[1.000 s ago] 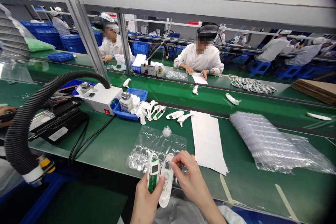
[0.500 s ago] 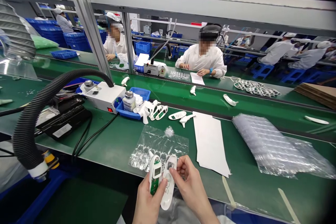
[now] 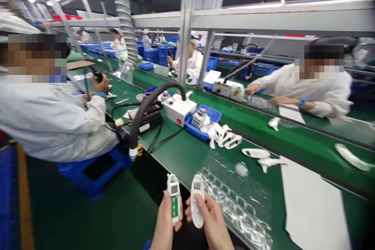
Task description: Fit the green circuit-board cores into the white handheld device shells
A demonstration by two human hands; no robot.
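Note:
My left hand (image 3: 166,215) is wrapped round a white device half (image 3: 174,199) with a green circuit board and a small grey screen facing up. Just to its right, my right hand (image 3: 211,218) holds a white oval cover (image 3: 197,203) with a window near its top, the thumb pressed on its face. The two pieces are apart, side by side above the table's front edge. Beyond my right hand lies a clear plastic blister tray (image 3: 234,199) on the green table.
A blue bin (image 3: 202,133) holds a metal-capped bottle (image 3: 199,118). A black hose (image 3: 137,117) arches from a white box (image 3: 178,109). White paper (image 3: 313,203) and white parts (image 3: 255,153) lie at right. One person (image 3: 52,117) sits at left, another (image 3: 313,82) across.
The view has swung left, bringing a seated person in at the left. My hands have moved apart, and the cover is now separated from the board half.

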